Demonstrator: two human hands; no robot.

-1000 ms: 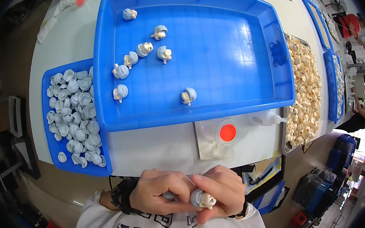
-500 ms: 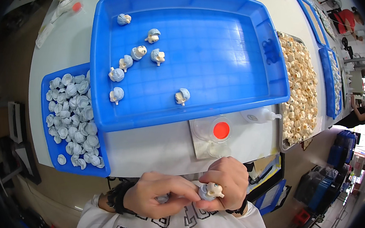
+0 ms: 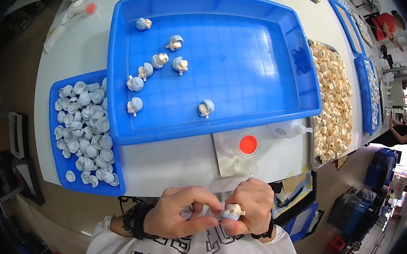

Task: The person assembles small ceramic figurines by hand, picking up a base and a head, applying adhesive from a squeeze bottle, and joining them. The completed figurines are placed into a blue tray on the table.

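My right hand grips a small doll head between thumb and fingers in front of my chest. The head has a cream face and a pale blue hair piece over its crown. Beside it, my left hand is curled, with thumb and index fingertips apart at the hair side of the head. A pale blue piece, apparently a loose hair piece, shows partly inside the curled left fingers. Several similar doll heads with blue hair lie in the large blue tray ahead.
A smaller blue tray of loose hair pieces stands left. At right, a metal tray holds cream head parts. Near the table edge are a clear dish with a red centre and a white squeeze bottle. Another person is far right.
The left thumb and index finger have spread apart beside the doll head, and the left hand has risen slightly. The right hand has turned the head a little. The whole view has shifted slightly.
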